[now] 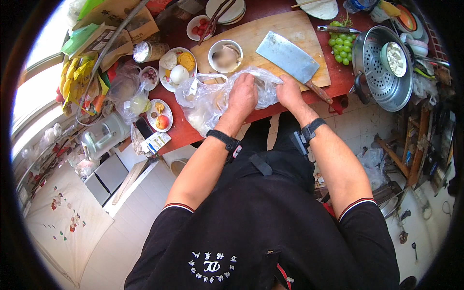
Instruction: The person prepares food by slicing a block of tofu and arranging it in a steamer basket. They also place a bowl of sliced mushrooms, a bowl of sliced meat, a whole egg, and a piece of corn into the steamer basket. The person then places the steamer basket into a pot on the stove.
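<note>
Both my hands grip a clear plastic bag at the front edge of the red table. My left hand is closed on the middle of the bag, its fingertips turned down into the film. At the bag's right end, my right hand pinches the plastic beside the cleaver's handle. Something pale lies inside the bag, too blurred to name. Behind it, a white bowl with pale food stands on the wooden cutting board. A cleaver lies across the board's right part, its wooden handle over the board's front edge.
To the left stand a plate with an egg and buns, a small plate with a fruit, and a phone. Green grapes and a steel steamer pot with a bowl of white cubes are at the right.
</note>
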`<state>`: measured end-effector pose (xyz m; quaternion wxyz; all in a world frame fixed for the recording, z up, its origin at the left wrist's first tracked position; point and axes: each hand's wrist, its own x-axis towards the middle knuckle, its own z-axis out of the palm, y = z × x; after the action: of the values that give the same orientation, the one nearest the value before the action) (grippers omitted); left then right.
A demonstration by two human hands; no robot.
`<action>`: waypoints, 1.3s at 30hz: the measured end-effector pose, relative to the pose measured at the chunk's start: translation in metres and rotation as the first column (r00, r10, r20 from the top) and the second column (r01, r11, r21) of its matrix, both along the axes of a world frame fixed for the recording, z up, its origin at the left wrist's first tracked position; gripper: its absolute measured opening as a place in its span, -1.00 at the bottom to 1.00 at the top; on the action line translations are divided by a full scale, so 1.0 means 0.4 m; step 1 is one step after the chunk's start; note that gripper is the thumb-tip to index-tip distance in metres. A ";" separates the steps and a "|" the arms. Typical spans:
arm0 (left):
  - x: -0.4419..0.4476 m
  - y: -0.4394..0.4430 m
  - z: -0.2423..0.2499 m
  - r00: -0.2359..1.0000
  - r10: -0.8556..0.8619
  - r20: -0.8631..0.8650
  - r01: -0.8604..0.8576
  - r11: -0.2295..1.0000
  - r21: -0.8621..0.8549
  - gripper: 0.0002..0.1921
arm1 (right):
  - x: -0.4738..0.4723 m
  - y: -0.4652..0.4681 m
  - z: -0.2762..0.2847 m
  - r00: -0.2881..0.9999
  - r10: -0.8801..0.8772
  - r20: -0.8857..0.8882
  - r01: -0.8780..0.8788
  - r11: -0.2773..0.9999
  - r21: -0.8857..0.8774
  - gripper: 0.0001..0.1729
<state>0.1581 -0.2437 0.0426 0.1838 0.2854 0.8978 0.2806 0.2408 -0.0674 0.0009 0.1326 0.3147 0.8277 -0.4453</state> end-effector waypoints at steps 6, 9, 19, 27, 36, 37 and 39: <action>-0.023 0.030 -0.050 0.995 -0.069 -0.072 0.049 0.968 -0.245 -0.62 | 0.007 0.024 -0.010 0.999 0.036 -0.031 -0.038 0.997 -0.071 -0.65; -0.033 0.022 -0.047 0.996 -0.077 -0.047 0.061 0.962 -0.267 -0.67 | 0.002 0.036 -0.020 1.000 0.017 -0.003 -0.017 0.996 -0.089 -0.64; 0.000 -0.067 0.100 0.973 0.167 0.162 -0.158 0.985 -0.065 -0.65 | 0.012 0.056 0.010 0.999 -0.001 0.034 0.005 0.994 -0.113 -0.64; 0.038 -0.237 0.219 0.810 0.424 0.406 -0.495 0.865 0.083 -0.71 | 0.025 0.065 0.103 0.984 -0.147 0.097 0.170 0.937 -0.306 -0.59; 0.090 -0.186 0.129 0.621 0.466 0.631 -0.529 0.843 -0.102 -0.69 | 0.063 0.089 0.135 0.938 -0.313 0.150 0.343 0.770 -0.539 -0.60; 0.091 -0.161 0.120 0.544 0.469 0.696 -0.564 0.818 -0.110 -0.69 | 0.065 0.088 0.140 0.894 -0.394 0.214 0.438 0.669 -0.601 -0.59; 0.092 -0.125 0.121 0.456 0.442 0.772 -0.639 0.766 -0.062 -0.69 | 0.066 0.093 0.161 0.887 -0.424 0.184 0.416 0.561 -0.716 -0.58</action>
<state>0.1948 -0.2936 0.0909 0.4012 -0.1399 0.7405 0.5207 0.2670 -0.0301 0.0653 0.1345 0.4191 0.4770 -0.7607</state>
